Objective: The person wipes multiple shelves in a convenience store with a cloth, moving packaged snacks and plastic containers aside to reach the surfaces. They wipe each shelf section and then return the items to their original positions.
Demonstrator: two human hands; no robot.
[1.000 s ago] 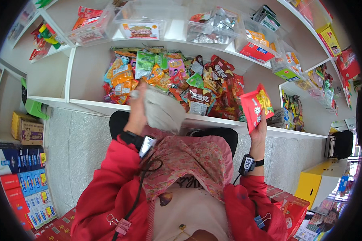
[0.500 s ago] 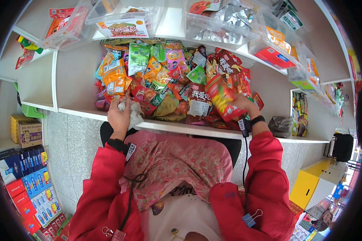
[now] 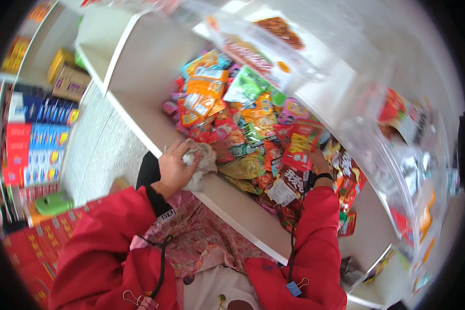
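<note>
Our shelf (image 3: 253, 231) carries a snack pile (image 3: 243, 132). Along the front edge, our left hand (image 3: 174, 168) curls its fingers round a pale cloth (image 3: 205, 159). Nearer the back edge, we seem to be setting down a red packet (image 3: 298, 149), needing gentleness; our right hand (image 3: 321, 164) has hidden fingers, grip unclear.

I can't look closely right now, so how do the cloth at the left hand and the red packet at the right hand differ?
The cloth is plain and pale, while the red packet bears a yellow picture. The cloth is bunched up; the packet looks fairly flat. The cloth lies at the shelf's front edge, under the left hand, while the packet is over the snack heap. Both are at a hand.
</note>
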